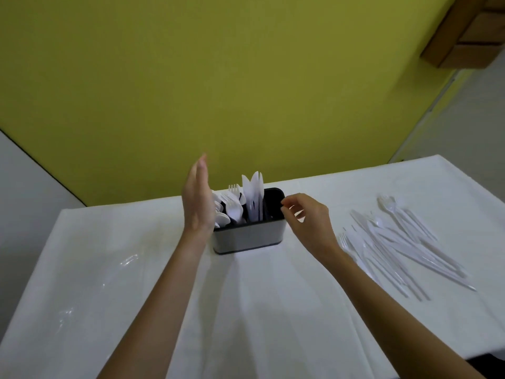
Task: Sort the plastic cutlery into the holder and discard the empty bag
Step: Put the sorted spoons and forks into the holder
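Observation:
A grey cutlery holder [247,239] with a black rim stands mid-table. White spoons [222,214], forks [234,205] and knives [252,198] stick up from its left and middle compartments; its right compartment looks dark. My left hand [197,199] is flat and upright against the holder's left end, fingers straight. My right hand [307,218] hovers at the holder's right end with fingertips curled near the rim, and I see nothing in it. A pile of loose white plastic cutlery [396,244] lies on the table to the right. A clear plastic bag [95,285] lies flat at the left.
The table wears a white cloth [246,310] and butts against a yellow-green wall [218,91]. A wooden cabinet [470,31] hangs at the upper right. The table's near edge shows at the lower right.

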Tool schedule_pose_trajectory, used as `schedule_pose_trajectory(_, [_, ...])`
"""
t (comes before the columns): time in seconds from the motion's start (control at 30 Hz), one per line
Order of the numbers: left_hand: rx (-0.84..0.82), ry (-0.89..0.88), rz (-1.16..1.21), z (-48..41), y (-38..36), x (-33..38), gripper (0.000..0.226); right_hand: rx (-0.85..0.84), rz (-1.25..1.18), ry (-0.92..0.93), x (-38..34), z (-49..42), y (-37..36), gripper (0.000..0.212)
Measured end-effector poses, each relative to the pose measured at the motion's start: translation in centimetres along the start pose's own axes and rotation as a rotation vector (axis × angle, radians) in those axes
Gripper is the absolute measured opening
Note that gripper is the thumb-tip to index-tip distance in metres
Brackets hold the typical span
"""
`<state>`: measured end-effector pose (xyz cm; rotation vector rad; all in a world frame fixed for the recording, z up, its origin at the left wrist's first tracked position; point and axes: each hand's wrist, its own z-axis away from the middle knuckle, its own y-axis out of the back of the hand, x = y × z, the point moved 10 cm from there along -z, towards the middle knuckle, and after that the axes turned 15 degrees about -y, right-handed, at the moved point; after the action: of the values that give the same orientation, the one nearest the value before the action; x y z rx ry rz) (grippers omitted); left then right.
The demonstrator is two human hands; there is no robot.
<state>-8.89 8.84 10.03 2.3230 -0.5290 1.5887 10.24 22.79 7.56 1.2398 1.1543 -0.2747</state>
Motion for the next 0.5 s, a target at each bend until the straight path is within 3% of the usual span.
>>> schedule_pose_trajectory(0.2, [-0.181,-0.222,0.006,0.8,-10.2,6.5,0.046,0.098,-0.014,-0.117,6.6,0.0,8.5,0.011])
schedule_pose_trajectory(0.37, [-0.319,-0.148,0.024,5.2,-18.8,5.2,0.036,0.133,0.0,-0.213,12.5,0.0,15.4,0.011])
schedule_pose_trajectory(0.5, [-0.397,-0.07,-0.094,9.4,-23.6,1.0,0.035,0.15,0.012,-0.268,17.6,0.1,19.8,0.012])
